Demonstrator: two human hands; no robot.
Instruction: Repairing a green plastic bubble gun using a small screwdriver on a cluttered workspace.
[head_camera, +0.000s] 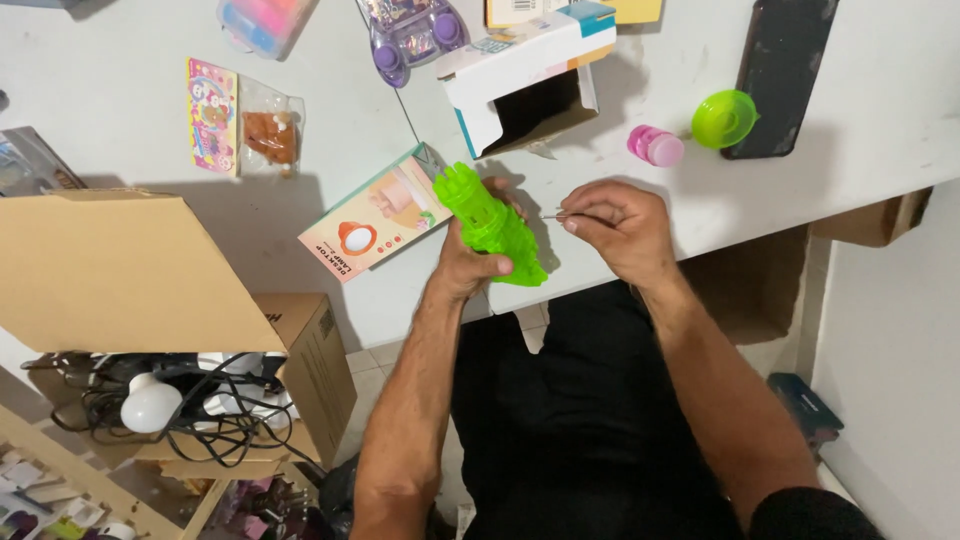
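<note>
My left hand (468, 262) grips a bright green translucent plastic toy (488, 222), held above the front edge of the white table (120, 90). My right hand (615, 225) pinches a thin metal tool (553, 214) whose tip points left at the toy's side. Both hands are close together, almost touching the toy from either side.
On the table lie a pink-and-green printed box (372, 215), an open white carton (525, 85), a purple handheld game (415, 38), a pink cap (655, 147), a green lid (723, 118), a black phone (782, 60) and sticker packets (240, 120). An open cardboard box (150, 300) holds cables and a bulb.
</note>
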